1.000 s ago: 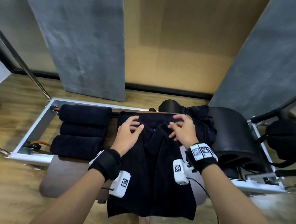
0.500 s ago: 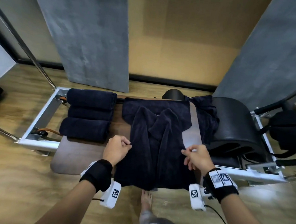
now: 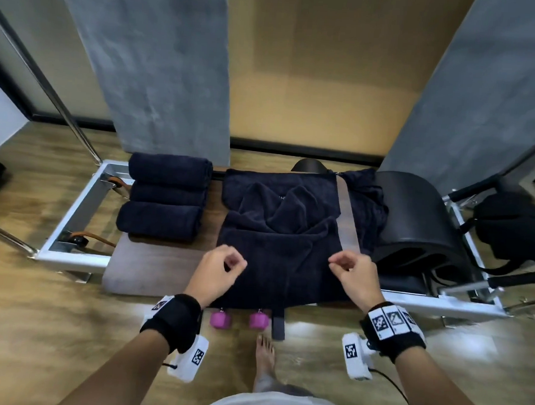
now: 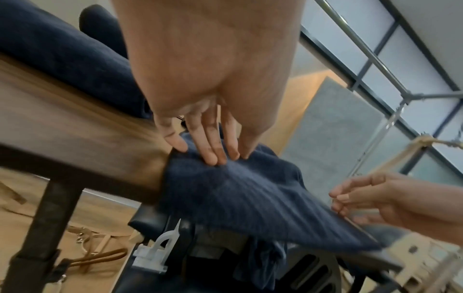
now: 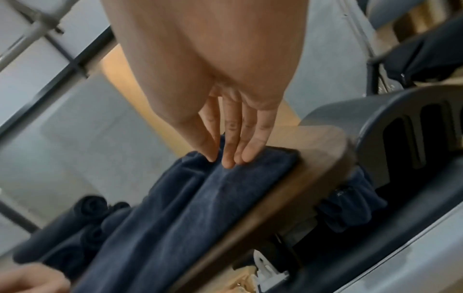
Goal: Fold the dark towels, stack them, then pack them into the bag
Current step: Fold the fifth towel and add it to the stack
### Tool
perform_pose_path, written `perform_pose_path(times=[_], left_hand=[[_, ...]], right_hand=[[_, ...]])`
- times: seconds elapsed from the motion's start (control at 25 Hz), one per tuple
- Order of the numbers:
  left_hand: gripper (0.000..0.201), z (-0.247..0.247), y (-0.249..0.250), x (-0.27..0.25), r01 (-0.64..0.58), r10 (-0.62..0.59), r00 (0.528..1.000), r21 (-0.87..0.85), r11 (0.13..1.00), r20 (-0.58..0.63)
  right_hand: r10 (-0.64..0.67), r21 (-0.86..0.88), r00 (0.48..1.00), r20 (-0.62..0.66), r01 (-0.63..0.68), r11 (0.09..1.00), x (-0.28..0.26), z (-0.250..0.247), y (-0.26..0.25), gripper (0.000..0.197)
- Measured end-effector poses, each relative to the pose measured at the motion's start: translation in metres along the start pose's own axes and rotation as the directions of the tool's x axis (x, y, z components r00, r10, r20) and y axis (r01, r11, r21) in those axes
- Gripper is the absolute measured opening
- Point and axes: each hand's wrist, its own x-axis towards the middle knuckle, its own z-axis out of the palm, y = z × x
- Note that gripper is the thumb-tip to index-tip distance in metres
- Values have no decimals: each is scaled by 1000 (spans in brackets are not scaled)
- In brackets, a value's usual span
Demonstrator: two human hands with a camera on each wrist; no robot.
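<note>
The wooden surface (image 3: 149,267) sits inside a metal frame (image 3: 71,209), and every place below is given from that surface. A dark towel (image 3: 282,253) lies spread over its middle, long axis running from the far edge toward the person. The towel's near end hangs over the surface's near edge, and its far half is bunched into loose folds. Bare wood shows on the left near corner, and a narrow strip of wood (image 3: 343,216) runs along the towel's right side. On the left far part three rolled towels (image 3: 166,196) lie side by side, rolls running left to right, just beside the spread towel. Off the right end stands a black curved barrel (image 3: 421,224), with more dark cloth (image 3: 366,208) heaped between it and the surface. Farther right, well apart, is a black bag (image 3: 515,227). Under the near edge, on the floor, sit two purple dumbbell ends (image 3: 238,319) and a bare foot (image 3: 264,355).

The left hand (image 3: 216,272) is over the towel's left edge near the surface's near side, wrist low. Its fingers (image 4: 213,142) are held close together, tips touching the cloth, gripping nothing. The right hand (image 3: 354,275) mirrors it at the towel's right edge. Its fingers (image 5: 233,142) are straight and narrow, tips resting on the towel.
</note>
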Motion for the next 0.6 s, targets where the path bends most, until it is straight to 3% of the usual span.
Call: perform_pose_path(times=[0.08,0.16,0.24,0.36,0.48,0.6], left_hand=[[25,1,-6,-12,-40,23,994,163,986,106],[61,-2,-12,-21,-119,45,975,340,933,217],[77,-6,-17,-27,-152,23,954,415,897,298],[54,-13,-23,-34,-170,29,948,426,889,317],[24,-21,-22,-35,-152,54,955,325,934,292],[21,-29,-22,-32,-128,75,973,240,962,219]], right_hand=[[-93,-158,994,52,100,982,-11,3,12,27],[-158,-198,982,100,175,964,-22,3,18,25],[-186,-228,973,139,215,950,-31,4,23,26],[-221,-267,959,175,263,927,-39,3,29,33],[-218,-292,954,207,273,917,-44,1,32,40],[-247,-325,945,214,308,894,-44,-1,34,43]])
